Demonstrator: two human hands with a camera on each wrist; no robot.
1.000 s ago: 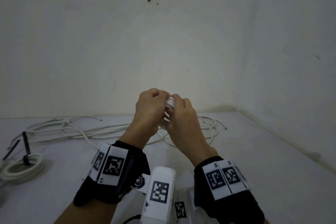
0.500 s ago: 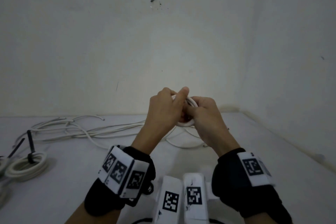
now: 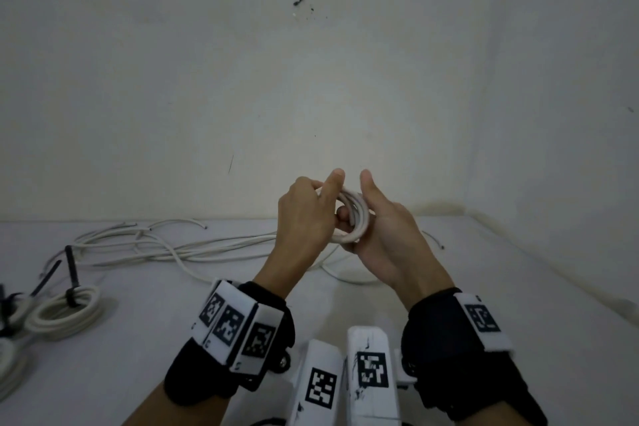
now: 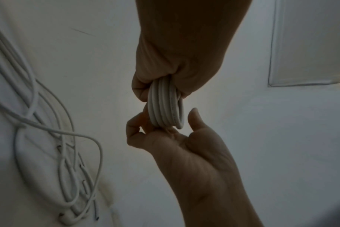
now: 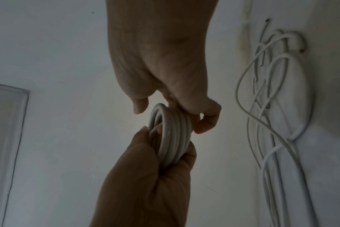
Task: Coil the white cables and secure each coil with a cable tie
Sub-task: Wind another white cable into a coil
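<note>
Lying at the far left of the white table point(image 3: 518, 287), a finished coil point(image 3: 64, 313) of white cable rests flat with a black cable tie point(image 3: 72, 278) cinched round it, the tie's tail sticking up. Part of another coil point(image 3: 8, 363) shows at the left edge, just beside the first. Further back, loose white cables point(image 3: 166, 245) sprawl in long loops across the table toward the wall point(image 3: 207, 79), their cut ends pointing up near the back edge.

Moving toward the middle, the left hand point(image 3: 304, 214) is raised above the table, its fingers and thumb curled round one side of a small white coil point(image 3: 354, 218); the left wrist view shows the coil point(image 4: 164, 106) emerging from between the clamped thumb and fingers, with several turns lying side by side. The coil is held in the air between the two hands, well clear of the table, and carries no tie on the parts that show.

On the right, the right hand point(image 3: 383, 235) cups the coil's other side from below, fingertips pinching the turns while the thumb stands up and apart from the cable. In the right wrist view the right hand point(image 5: 165, 69) meets the coil point(image 5: 173, 135) at its top, with the left hand point(image 5: 145, 176) gripping it below. Black wristbands with white coded markers point(image 3: 235, 325) sit on both wrists.
</note>
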